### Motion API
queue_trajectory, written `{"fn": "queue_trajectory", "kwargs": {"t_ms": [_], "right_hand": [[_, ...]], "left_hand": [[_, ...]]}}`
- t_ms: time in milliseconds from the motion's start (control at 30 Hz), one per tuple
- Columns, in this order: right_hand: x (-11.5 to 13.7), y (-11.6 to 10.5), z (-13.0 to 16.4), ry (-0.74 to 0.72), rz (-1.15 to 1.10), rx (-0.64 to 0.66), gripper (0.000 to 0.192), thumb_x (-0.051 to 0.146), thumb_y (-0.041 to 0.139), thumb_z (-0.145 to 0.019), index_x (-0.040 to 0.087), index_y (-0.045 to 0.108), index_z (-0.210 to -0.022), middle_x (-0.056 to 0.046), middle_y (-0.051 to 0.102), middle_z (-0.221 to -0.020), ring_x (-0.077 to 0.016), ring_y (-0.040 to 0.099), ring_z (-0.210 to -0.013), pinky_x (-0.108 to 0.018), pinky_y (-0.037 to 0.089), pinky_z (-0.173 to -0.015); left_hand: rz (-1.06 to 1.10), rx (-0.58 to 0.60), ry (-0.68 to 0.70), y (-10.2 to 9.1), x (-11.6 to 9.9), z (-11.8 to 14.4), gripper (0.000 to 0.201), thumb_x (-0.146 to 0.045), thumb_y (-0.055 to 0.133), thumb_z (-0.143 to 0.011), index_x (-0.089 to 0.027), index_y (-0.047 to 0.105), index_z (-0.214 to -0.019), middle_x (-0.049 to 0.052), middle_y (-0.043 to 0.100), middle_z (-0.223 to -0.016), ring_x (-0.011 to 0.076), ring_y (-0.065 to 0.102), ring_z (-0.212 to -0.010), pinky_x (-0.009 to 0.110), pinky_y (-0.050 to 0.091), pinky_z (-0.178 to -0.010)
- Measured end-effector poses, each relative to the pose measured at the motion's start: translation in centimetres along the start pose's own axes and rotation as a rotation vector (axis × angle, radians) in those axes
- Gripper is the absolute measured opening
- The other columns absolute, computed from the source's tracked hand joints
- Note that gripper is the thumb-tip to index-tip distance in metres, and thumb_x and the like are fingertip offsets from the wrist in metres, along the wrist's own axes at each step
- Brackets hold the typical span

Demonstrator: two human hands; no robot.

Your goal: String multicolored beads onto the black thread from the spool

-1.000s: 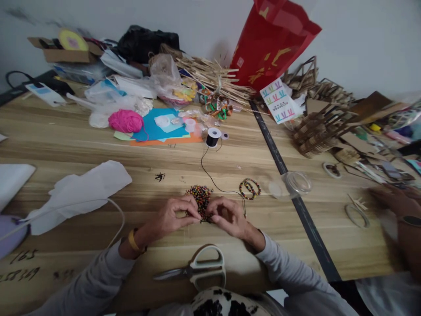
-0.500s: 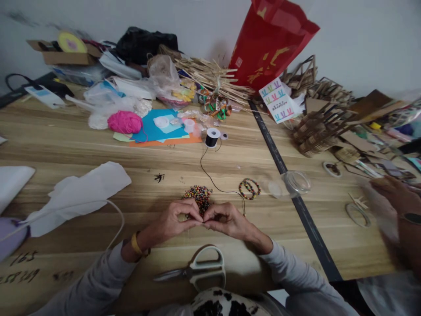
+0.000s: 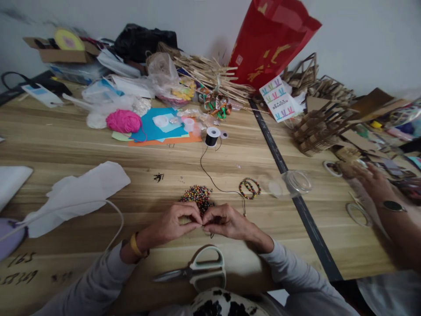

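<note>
Head view is showing the left hand (image 3: 176,221) and right hand (image 3: 223,220) meeting fingertip to fingertip, both pinching closed on the black cord (image 3: 210,175), likely to steady it for a bead too small to see. That cord is running back to its spool (image 3: 213,136). Loose beads (image 3: 197,195) are lying heaped just beyond the fingers, within easy reach. A glass jar (image 3: 297,182) is lying tipped, seemingly empty. Scissors (image 3: 197,270) are resting near the body.

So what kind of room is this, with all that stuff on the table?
Probably a craft room or hobby workshop. The wooden table holds a pile of coloured beads, a spool of black cord, pink yarn and scissors.
</note>
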State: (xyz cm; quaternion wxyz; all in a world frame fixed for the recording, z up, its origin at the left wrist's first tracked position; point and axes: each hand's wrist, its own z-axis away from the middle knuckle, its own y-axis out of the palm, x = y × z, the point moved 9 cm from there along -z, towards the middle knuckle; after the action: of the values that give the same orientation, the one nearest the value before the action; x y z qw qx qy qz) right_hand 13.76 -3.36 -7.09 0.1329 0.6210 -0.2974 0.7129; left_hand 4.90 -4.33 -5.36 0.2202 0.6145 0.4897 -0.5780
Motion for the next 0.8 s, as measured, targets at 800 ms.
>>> {"fn": "queue_trajectory", "kwargs": {"t_ms": [800], "right_hand": [[2.0,-0.8,0.4,-0.33,0.221,-0.315,0.017,0.028,0.052,-0.092,0.015,0.059,-0.083,-0.007,0.059,-0.08,-0.015,0.055,-0.076,-0.027,0.045,-0.069]], "left_hand": [[-0.109,-0.147,-0.12,-4.8,1.5,0.3,0.009,-0.02,0.06,-0.081,-0.013,0.063,-0.075,0.004,0.065,-0.075,0.0141,0.06,-0.072,0.024,0.047,-0.069]]}}
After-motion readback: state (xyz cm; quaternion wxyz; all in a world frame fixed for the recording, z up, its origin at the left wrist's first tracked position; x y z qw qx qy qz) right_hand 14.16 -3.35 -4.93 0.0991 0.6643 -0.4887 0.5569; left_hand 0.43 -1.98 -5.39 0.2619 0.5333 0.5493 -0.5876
